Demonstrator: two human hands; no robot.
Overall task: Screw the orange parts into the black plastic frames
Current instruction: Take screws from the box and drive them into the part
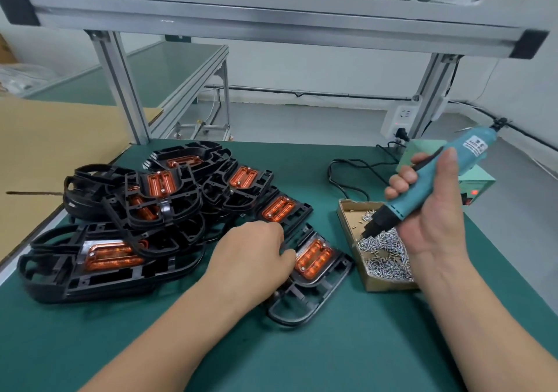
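Left hand [256, 255] on the nearest black plastic frame [302, 307]; right hand [428, 210] grips an electric screwdriver [422, 192].
Frame lies flat on the green tabletop [302, 358], orange part [314, 258] seated in it. Left fingers curled down onto the frame just left of the orange part. Right fingers wrapped round the teal barrel, tip down among the screws [389, 258] in the cardboard box [389, 285]. Pile of frames [120, 225] far left.

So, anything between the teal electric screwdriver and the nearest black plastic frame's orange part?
Nothing visible. The right hand holds the teal electric screwdriver over the cardboard box of screws; the orange part lies uncovered in its black frame just left, the left hand beside it.
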